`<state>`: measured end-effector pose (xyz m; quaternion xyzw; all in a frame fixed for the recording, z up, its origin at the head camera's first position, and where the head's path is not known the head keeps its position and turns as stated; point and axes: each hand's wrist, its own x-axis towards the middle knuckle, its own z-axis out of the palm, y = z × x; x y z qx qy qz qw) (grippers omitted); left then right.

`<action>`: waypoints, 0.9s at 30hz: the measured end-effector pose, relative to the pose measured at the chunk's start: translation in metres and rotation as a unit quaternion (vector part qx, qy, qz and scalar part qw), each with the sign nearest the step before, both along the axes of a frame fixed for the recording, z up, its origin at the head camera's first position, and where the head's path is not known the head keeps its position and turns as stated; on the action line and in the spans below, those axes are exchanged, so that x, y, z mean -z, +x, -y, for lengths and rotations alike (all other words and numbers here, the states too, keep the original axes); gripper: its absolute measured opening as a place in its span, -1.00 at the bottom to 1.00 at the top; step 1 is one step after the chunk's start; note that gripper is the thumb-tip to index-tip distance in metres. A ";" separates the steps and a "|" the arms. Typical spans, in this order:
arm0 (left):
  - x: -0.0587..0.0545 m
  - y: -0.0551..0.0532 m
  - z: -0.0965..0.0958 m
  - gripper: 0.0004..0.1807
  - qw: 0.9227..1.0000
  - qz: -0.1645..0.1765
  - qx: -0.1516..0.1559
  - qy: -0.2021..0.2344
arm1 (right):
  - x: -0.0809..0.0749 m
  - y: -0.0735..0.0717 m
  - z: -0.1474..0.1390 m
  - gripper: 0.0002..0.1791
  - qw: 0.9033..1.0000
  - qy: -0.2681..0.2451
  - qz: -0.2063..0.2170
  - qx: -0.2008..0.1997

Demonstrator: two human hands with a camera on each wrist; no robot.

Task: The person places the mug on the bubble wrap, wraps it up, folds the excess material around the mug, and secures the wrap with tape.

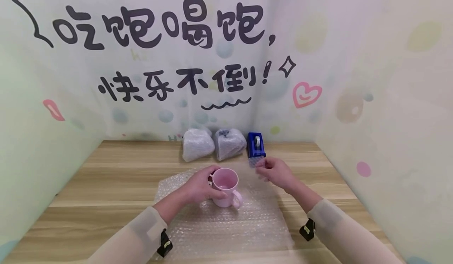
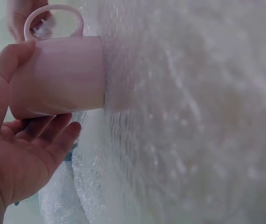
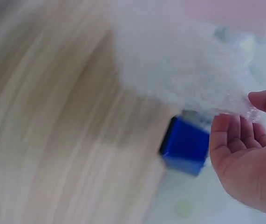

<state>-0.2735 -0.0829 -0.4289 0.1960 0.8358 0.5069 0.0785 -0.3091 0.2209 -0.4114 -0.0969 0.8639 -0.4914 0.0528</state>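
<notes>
A pink mug [image 1: 224, 193] stands upright on a sheet of bubble wrap [image 1: 226, 232], its handle toward the right. My left hand [image 1: 202, 185] grips the mug from its left side; the left wrist view shows the thumb on one side of the mug [image 2: 58, 77] and the fingers curved around the other. At the sheet's far right corner, my right hand [image 1: 277, 172] pinches the edge of the bubble wrap between thumb and fingers. The right wrist view shows that lifted edge of bubble wrap [image 3: 188, 88] rising to the fingertips.
Two bubble-wrapped bundles [image 1: 198, 145] sit side by side at the back of the wooden table [image 1: 106, 169]. Right of them is a blue tape dispenser [image 1: 255, 144] with a roll in it, close beyond my right hand. A printed curtain [image 1: 159, 59] hangs behind the table.
</notes>
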 end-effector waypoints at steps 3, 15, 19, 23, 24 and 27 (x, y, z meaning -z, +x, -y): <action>-0.002 0.001 -0.001 -0.18 1.000 -0.002 -0.002 -0.005 | -0.013 0.007 0.013 -0.78 1.000 0.008 -0.006 -0.020; -0.005 0.003 -0.001 -0.16 1.000 0.000 0.001 -0.023 | -0.025 0.023 0.052 -0.81 0.968 0.120 -0.132 -0.179; -0.004 0.002 -0.001 -0.17 1.000 -0.003 0.003 -0.026 | -0.021 0.021 0.048 -0.77 0.947 0.183 -0.155 -0.215; -0.002 0.002 -0.001 -0.17 1.000 -0.007 0.007 -0.023 | -0.016 0.018 0.046 -0.76 0.925 0.220 -0.193 -0.241; -0.002 0.002 0.000 -0.17 1.000 -0.006 0.010 -0.021 | -0.014 0.018 0.046 -0.77 0.920 0.222 -0.206 -0.247; -0.007 0.003 0.009 -0.11 0.999 0.012 0.027 -0.024 | -0.010 0.016 0.048 -0.79 0.909 0.229 -0.237 -0.256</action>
